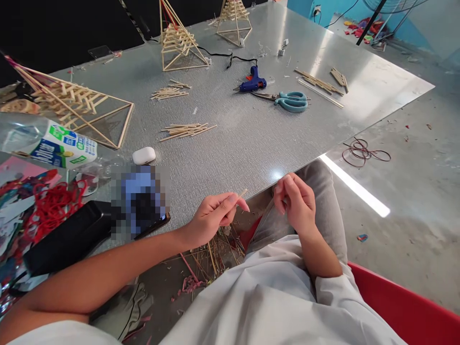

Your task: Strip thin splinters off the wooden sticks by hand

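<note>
My left hand (pixel 215 215) pinches a short thin wooden stick (pixel 244 193) near the table's front edge; only the stick's tip shows past the fingers. To its right, my right hand (pixel 296 199) is raised over my lap with thumb and fingertips pressed together. Whatever it may hold is hidden. Beyond the hands, a pile of thin wooden sticks (pixel 187 130) lies on the grey table (pixel 230 158), with a pile of shorter sticks (pixel 170 92) behind it. A blue glue gun (pixel 253 81) rests beside scissors with light blue handles (pixel 292 101).
Stick-built pyramid frames (pixel 179 43) stand along the back and left. More sticks (pixel 318 81) lie at right. A plastic bottle (pixel 64 143), white earbud case (pixel 144 155), blurred phone (pixel 143 201), black case (pixel 68 237) and red yarn (pixel 61 206) crowd the left.
</note>
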`<act>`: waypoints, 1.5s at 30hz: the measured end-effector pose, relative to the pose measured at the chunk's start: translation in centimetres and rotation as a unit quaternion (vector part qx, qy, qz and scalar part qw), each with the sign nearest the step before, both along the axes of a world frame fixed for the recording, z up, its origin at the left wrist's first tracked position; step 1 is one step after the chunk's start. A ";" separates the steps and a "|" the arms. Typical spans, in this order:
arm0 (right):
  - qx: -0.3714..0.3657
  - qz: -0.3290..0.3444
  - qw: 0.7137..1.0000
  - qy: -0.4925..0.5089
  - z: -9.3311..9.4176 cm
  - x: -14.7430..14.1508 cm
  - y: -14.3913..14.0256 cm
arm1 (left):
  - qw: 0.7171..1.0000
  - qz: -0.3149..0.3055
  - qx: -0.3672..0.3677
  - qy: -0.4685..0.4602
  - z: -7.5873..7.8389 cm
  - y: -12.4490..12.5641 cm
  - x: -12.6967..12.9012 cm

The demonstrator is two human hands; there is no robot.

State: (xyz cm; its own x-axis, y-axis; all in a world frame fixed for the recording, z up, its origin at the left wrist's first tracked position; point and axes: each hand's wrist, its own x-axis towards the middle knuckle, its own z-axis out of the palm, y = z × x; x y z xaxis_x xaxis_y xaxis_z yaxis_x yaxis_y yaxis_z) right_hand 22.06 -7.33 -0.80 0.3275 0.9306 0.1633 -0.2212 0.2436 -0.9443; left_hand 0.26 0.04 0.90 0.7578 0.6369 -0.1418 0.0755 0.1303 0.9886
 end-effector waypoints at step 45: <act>0.061 0.197 0.977 0.046 -2.5 -3.6 0.2 | 0.993 -0.057 0.104 0.016 0.1 -0.2 -0.5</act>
